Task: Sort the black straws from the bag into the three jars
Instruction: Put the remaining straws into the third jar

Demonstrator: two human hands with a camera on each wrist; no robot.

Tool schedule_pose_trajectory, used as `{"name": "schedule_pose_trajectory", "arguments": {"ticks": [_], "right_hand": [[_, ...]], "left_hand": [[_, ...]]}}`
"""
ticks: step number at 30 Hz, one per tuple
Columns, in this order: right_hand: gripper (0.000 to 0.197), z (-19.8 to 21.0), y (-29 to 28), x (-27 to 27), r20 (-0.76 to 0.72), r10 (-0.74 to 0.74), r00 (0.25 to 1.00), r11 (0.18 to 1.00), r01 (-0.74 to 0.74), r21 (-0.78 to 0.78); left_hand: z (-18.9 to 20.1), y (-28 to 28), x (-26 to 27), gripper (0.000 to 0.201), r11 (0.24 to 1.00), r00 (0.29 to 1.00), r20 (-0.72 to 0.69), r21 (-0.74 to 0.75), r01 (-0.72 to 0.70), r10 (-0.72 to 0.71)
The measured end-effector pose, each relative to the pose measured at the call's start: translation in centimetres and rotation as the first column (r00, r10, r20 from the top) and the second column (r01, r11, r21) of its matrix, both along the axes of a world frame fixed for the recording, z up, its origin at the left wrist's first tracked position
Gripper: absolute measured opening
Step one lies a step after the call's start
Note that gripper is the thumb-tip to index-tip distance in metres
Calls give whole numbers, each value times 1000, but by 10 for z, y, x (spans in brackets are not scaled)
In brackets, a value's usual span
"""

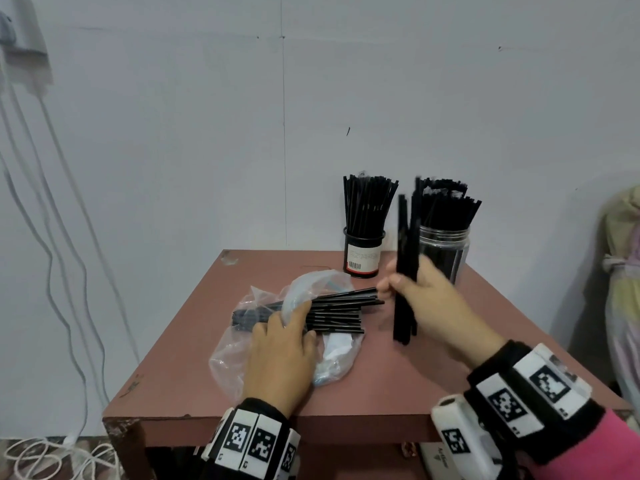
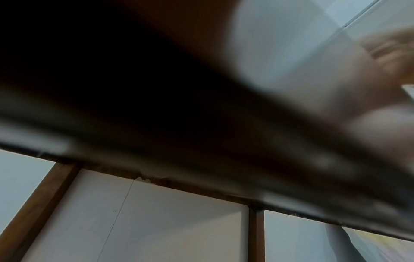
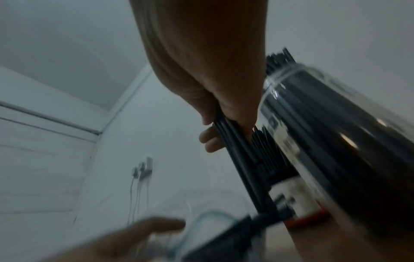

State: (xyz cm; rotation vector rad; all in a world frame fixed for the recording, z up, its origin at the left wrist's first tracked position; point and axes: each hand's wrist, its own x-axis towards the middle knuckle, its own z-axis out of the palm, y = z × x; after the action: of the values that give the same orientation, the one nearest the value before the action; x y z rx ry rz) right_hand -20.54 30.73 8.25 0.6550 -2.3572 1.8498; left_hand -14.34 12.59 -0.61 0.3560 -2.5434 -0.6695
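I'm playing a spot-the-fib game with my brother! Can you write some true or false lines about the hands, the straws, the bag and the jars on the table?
1. The right hand grips a bundle of black straws held upright. True.
2. The left hand is lifted high above the table. False: it rests flat on the plastic bag and the straws lying in it.
3. Both jars in view stand empty. False: the labelled jar and the clear jar each hold many straws.
4. Straws stick out of the bag's open end. True.
5. The jars stand at the table's far edge, by the wall. True.
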Motion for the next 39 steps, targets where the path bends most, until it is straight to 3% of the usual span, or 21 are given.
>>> {"name": "schedule_pose_trajectory", "arguments": {"ticks": [5,9,15,21,33,39], "right_hand": [[22,79,29,-25,-188,-125,974,928,47,-370],[19,111,44,-61,-182,-197,963,909,110,-402],[10,107,48,-92,-94,-192,977,878,128,-461],[1,89,47,-87,-201,-229,952,929,152,-336],[14,82,47,-85,-211,-174,962,892,63,-447],[15,87,49,-84,-266,-188,946,932,86,-353]], "left_hand": [[1,1,0,50,1000,1000,14,7,4,-4],[1,1,0,50,1000,1000,16,-1,-1,1],[1,0,0,50,1000,1000,12,8,2,-2],[0,0,1,49,1000,1000,14,4,1,-1],[0,0,0,49,1000,1000,17,6,0,0],[0,0,0,50,1000,1000,23,13,1,-1]]}}
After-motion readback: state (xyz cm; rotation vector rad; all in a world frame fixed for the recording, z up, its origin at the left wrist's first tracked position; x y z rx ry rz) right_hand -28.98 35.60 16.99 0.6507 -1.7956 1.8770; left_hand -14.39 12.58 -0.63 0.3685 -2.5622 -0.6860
